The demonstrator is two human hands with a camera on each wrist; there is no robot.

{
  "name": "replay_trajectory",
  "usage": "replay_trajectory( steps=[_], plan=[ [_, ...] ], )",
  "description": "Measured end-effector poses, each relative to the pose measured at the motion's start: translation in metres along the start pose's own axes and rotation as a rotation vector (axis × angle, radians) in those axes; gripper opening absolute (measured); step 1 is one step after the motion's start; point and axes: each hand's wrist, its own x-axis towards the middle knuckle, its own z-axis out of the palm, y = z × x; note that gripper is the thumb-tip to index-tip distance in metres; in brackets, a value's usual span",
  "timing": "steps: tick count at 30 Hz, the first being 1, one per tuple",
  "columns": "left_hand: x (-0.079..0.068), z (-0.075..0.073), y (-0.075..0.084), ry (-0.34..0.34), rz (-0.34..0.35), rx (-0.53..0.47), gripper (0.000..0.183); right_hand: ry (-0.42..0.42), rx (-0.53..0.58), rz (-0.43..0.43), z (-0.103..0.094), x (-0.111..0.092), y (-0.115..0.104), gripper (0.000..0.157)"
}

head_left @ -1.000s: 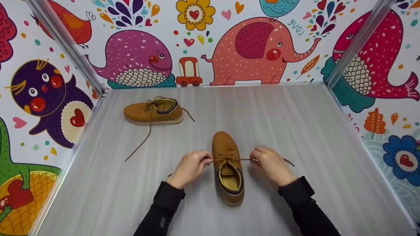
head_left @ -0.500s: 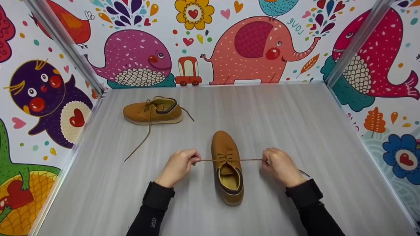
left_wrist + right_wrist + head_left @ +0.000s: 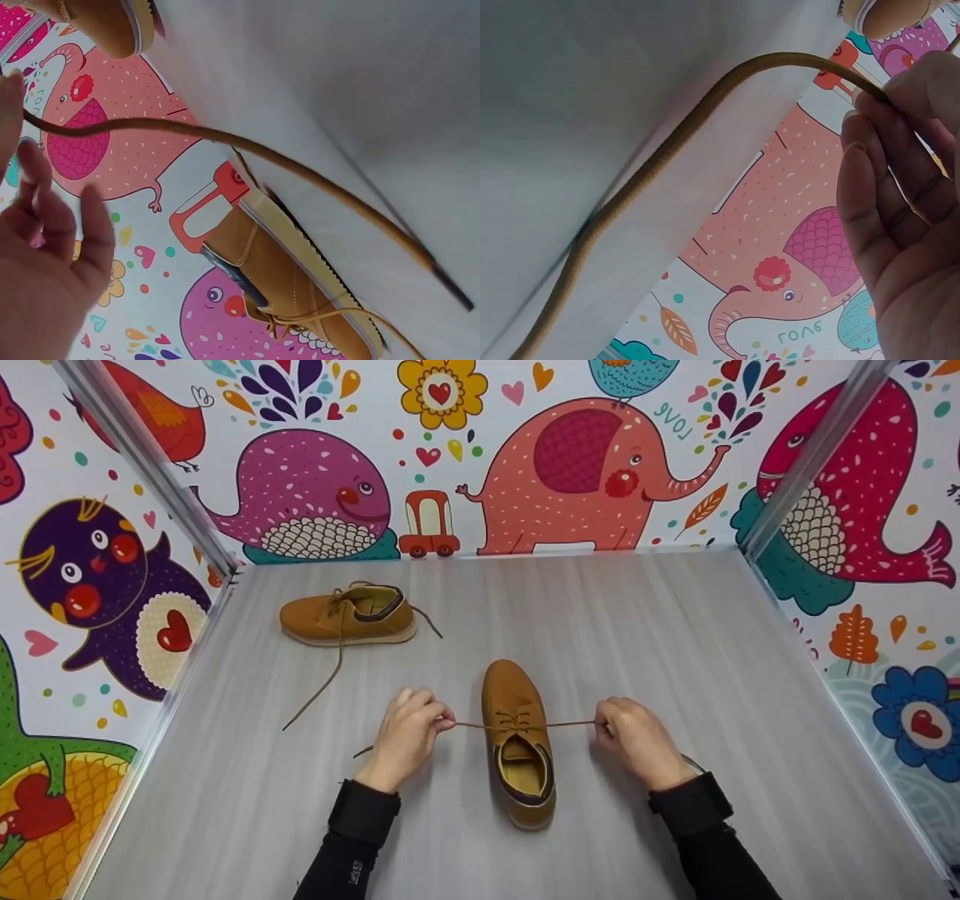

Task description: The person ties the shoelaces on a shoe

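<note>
A tan lace-up shoe (image 3: pixel 517 690) stands in the middle of the grey surface, toe pointing away. On its left side my left hand (image 3: pixel 405 739) pinches one end of the shoelace (image 3: pixel 472 726) between thumb and forefinger, the other fingers loosened. My right hand (image 3: pixel 637 741) pinches the opposite end on the right. Between the hands the lace runs nearly straight across the shoe, crossing at the top of the eyelets. In the left wrist view a free length of lace (image 3: pixel 285 161) hangs past the hand to its dark tip. Another loose length (image 3: pixel 660 157) trails from the right fingers.
A second tan shoe (image 3: pixel 349 615) lies at the back left, toe to the left, its laces (image 3: pixel 330 682) spread loose on the grey surface (image 3: pixel 645 615). Printed walls with cartoon animals (image 3: pixel 577 480) border the surface at the back and sides.
Both hands have moved outward from the shoe, drawing the lace out to each side. The bow-like tangle over the eyelets has flattened to a crossing. Lately the left hand's other fingers have lifted.
</note>
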Motion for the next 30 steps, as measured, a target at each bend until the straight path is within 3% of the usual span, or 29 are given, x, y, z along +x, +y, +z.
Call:
replay_trajectory(
  steps=[3,8,13,16,18,20,22,24,26,28,30],
  plan=[
    [0.000,0.001,0.004,-0.025,-0.048,-0.017,0.010,0.007,-0.006,0.000,0.001,-0.002,-0.001,0.040],
    [0.002,0.004,0.010,-0.045,-0.212,-0.203,0.008,0.023,-0.021,-0.005,0.002,-0.006,-0.002,0.040],
    [0.020,0.014,0.013,0.058,-0.371,-0.454,0.008,0.042,-0.028,-0.028,0.004,-0.009,-0.001,0.037],
    [0.040,0.021,0.021,0.168,-0.389,-0.586,0.004,0.043,-0.017,-0.026,0.004,-0.010,0.000,0.038],
    [0.054,0.023,0.030,0.217,-0.349,-0.648,0.005,0.038,-0.009,-0.019,0.005,-0.012,0.000,0.038],
    [0.065,0.025,0.039,0.220,-0.305,-0.664,0.007,0.031,0.000,-0.012,0.005,-0.013,-0.001,0.038],
    [0.073,0.029,0.044,0.184,-0.318,-0.646,0.009,0.027,0.006,-0.004,0.006,-0.015,-0.001,0.038],
    [0.076,0.033,0.044,0.116,-0.410,-0.627,0.013,0.020,0.014,0.002,0.006,-0.016,-0.002,0.037],
    [0.074,0.038,0.040,0.045,-0.563,-0.644,0.020,0.013,0.022,0.006,0.007,-0.016,-0.003,0.036],
    [0.068,0.042,0.036,-0.012,-0.720,-0.732,0.029,0.010,0.029,0.008,0.007,-0.017,-0.003,0.036],
    [0.059,0.043,0.035,-0.055,-0.829,-0.838,0.039,0.010,0.032,0.010,0.006,-0.017,-0.003,0.035]
  ],
)
